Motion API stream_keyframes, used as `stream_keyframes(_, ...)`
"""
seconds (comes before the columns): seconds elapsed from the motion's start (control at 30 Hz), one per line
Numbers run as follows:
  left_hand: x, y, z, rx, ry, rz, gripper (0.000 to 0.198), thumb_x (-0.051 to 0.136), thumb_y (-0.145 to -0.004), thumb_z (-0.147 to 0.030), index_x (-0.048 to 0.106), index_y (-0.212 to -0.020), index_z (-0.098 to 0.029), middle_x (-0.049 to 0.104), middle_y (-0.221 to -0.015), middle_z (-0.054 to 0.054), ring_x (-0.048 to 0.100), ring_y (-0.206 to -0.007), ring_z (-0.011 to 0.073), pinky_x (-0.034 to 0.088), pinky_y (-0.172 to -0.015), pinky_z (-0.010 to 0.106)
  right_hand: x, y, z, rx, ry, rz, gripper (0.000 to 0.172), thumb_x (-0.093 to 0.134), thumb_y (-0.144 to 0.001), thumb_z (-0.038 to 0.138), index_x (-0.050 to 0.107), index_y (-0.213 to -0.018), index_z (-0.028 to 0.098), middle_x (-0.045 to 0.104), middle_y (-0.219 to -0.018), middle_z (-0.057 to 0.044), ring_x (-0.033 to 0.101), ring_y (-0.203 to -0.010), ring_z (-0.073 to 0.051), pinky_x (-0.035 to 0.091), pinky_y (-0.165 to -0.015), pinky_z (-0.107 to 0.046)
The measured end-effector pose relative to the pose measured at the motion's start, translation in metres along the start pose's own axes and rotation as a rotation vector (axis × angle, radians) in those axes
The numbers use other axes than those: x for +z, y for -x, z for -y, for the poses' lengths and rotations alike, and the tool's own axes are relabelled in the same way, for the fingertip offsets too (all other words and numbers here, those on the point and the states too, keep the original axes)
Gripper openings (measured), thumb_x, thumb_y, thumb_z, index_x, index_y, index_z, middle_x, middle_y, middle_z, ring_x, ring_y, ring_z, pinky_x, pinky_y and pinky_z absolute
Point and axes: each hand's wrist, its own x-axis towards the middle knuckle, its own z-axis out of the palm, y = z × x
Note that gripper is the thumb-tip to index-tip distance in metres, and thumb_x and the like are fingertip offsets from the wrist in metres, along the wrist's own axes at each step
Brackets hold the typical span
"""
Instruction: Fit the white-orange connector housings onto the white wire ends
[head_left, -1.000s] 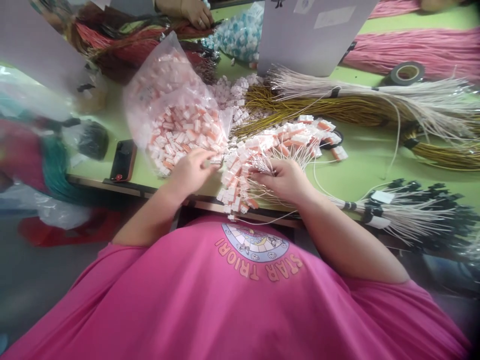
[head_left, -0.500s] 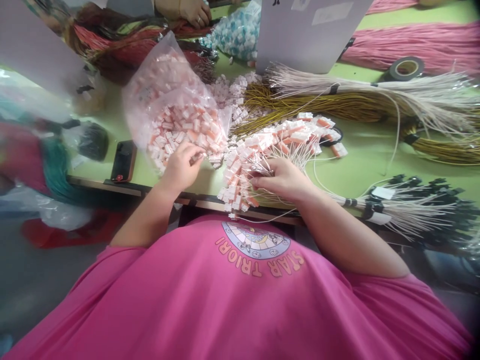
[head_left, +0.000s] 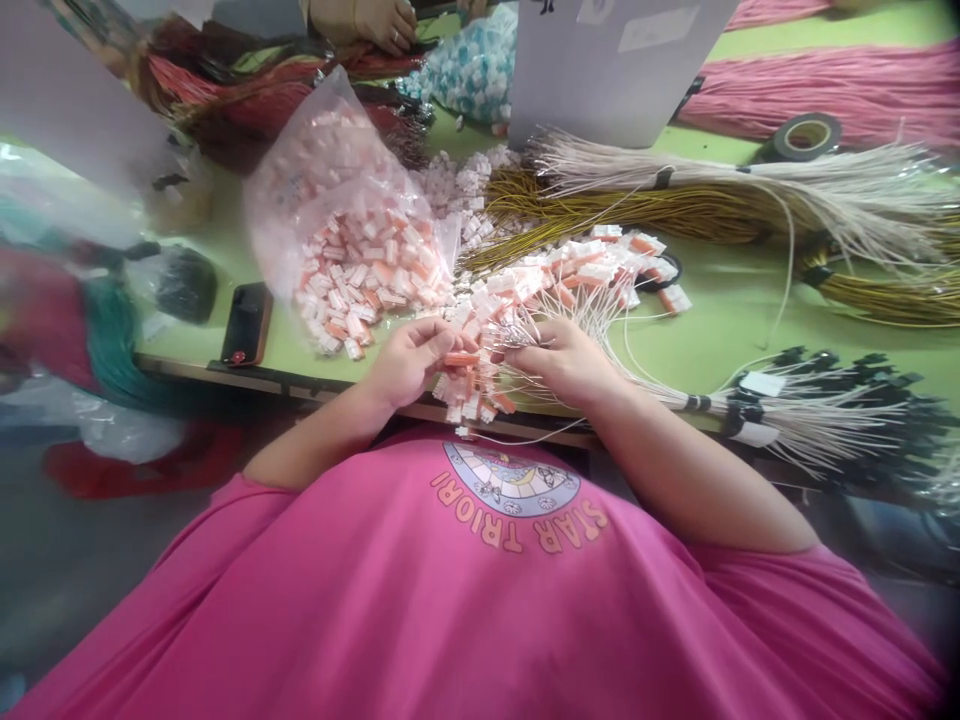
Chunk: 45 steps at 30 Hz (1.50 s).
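Note:
An orange-and-white plastic connector [head_left: 460, 358] is pinched between the thumb and fingers of my left hand [head_left: 417, 362]. Just to its right, my right hand [head_left: 564, 362] is closed around thin white wires [head_left: 525, 335] near their bare ends. Many of these wires carry white-and-orange connectors [head_left: 570, 265], which fan out over the table and hang at its front edge. Behind my left hand, a clear plastic bag [head_left: 330, 150] lies with its mouth toward me, and loose connectors [head_left: 367, 265] spill from it.
A phone [head_left: 247, 322] lies left of the bag. Yellow-brown wires [head_left: 675, 212], white wires [head_left: 750, 175] and a tape roll [head_left: 807, 136] are at the right. Black-ended wires [head_left: 840, 410] lie at the near right. Another person's hand [head_left: 386, 24] rests at the far side.
My left hand has moved right and toward me from the loose connectors, bringing one connector beside my right hand. My right hand stays at the wires, almost unmoved.

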Motion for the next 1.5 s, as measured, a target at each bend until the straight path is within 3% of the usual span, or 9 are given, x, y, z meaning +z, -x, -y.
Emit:
stream_keyframes(0.07, 0.004, -0.001, 0.001, -0.004, 0.003, -0.073, 0.02, 0.074, -0.075, -0.025, 0.065, -0.09, -0.016, 0.068, -0.09, 0.003, 0.065, -0.073, 0.0104, 0.056, -0.064, 0.02, 0.002, 0.0, 0.0, -0.019, 0.008, -0.019, 0.02, 0.061, -0.075, 0.032, 0.064, -0.064, 0.016, 0.051, -0.056, 0.002, 0.045, -0.058, -0.011, 0.036, -0.058, -0.028)
stream_keyframes(0.17, 0.01, 0.001, 0.0, -0.082, -0.042, -0.08, 0.04, 0.075, -0.073, -0.02, 0.062, -0.111, -0.018, 0.068, -0.102, 0.005, 0.066, -0.08, 0.0121, 0.057, -0.069, 0.023, 0.004, 0.001, 0.001, -0.048, 0.028, -0.048, 0.025, 0.06, -0.076, 0.032, 0.057, -0.058, 0.016, 0.045, -0.054, 0.003, 0.039, -0.055, -0.009, 0.033, -0.055, -0.027)
stream_keyframes(0.27, 0.015, 0.004, -0.003, -0.174, -0.109, -0.089, 0.032, 0.071, -0.078, -0.025, 0.063, -0.107, -0.014, 0.069, -0.093, 0.006, 0.067, -0.075, 0.0127, 0.058, -0.071, 0.026, 0.005, 0.002, 0.001, -0.076, 0.037, -0.073, 0.026, 0.059, -0.077, 0.031, 0.054, -0.056, 0.016, 0.04, -0.053, 0.004, 0.035, -0.053, -0.008, 0.031, -0.053, -0.026)
stream_keyframes(0.5, 0.017, 0.003, -0.002, -0.157, -0.1, -0.131, 0.025, 0.069, -0.08, -0.024, 0.058, -0.101, -0.015, 0.065, -0.079, 0.001, 0.068, -0.07, 0.0114, 0.059, -0.069, 0.024, 0.009, 0.0, -0.004, -0.078, 0.062, -0.104, 0.027, 0.06, -0.076, 0.029, 0.049, -0.055, 0.017, 0.037, -0.054, 0.004, 0.034, -0.054, -0.007, 0.03, -0.051, -0.025)
stream_keyframes(0.73, 0.023, 0.006, -0.009, -0.179, -0.267, -0.117, 0.026, 0.068, -0.08, -0.022, 0.062, -0.104, -0.013, 0.07, -0.087, 0.005, 0.069, -0.074, 0.0137, 0.058, -0.071, 0.026, 0.012, -0.001, -0.008, -0.081, 0.116, -0.122, 0.024, 0.058, -0.076, 0.028, 0.05, -0.056, 0.016, 0.04, -0.054, 0.004, 0.036, -0.054, -0.008, 0.03, -0.05, -0.025)
stream_keyframes(0.93, 0.027, 0.006, 0.001, -0.029, -0.483, -0.06, 0.018, 0.065, -0.081, -0.026, 0.068, -0.093, -0.012, 0.069, -0.078, 0.005, 0.066, -0.068, 0.013, 0.054, -0.062, 0.023, 0.015, -0.002, -0.01, -0.096, 0.239, -0.073, 0.013, 0.055, -0.073, 0.022, 0.057, -0.063, 0.015, 0.049, -0.058, 0.001, 0.042, -0.058, -0.009, 0.033, -0.054, -0.025)
stream_keyframes(1.13, 0.024, 0.004, 0.008, 0.19, -0.73, -0.069, 0.01, 0.064, -0.08, -0.02, 0.07, -0.086, -0.015, 0.066, -0.081, 0.005, 0.063, -0.073, 0.014, 0.052, -0.068, 0.027, 0.015, -0.002, -0.013, -0.101, 0.336, -0.046, 0.013, 0.052, -0.076, 0.021, 0.057, -0.065, 0.016, 0.053, -0.061, 0.0, 0.045, -0.06, -0.011, 0.035, -0.058, -0.027)
stream_keyframes(1.4, 0.021, 0.01, -0.005, 0.24, -0.821, 0.005, 0.014, 0.061, -0.085, -0.023, 0.07, -0.095, -0.018, 0.069, -0.092, 0.005, 0.063, -0.083, 0.0155, 0.051, -0.074, 0.028, 0.01, 0.001, -0.007, -0.078, 0.201, 0.047, 0.017, 0.054, -0.078, 0.025, 0.056, -0.063, 0.017, 0.051, -0.061, 0.001, 0.045, -0.06, -0.011, 0.036, -0.057, -0.027)
stream_keyframes(1.5, 0.009, 0.01, -0.015, 0.313, -0.929, 0.082, 0.015, 0.061, -0.086, -0.026, 0.069, -0.096, -0.019, 0.068, -0.094, 0.006, 0.062, -0.083, 0.0159, 0.05, -0.077, 0.03, 0.005, -0.002, -0.007, -0.122, 0.201, 0.06, 0.021, 0.055, -0.08, 0.029, 0.055, -0.063, 0.017, 0.05, -0.06, 0.002, 0.044, -0.06, -0.01, 0.035, -0.058, -0.027)
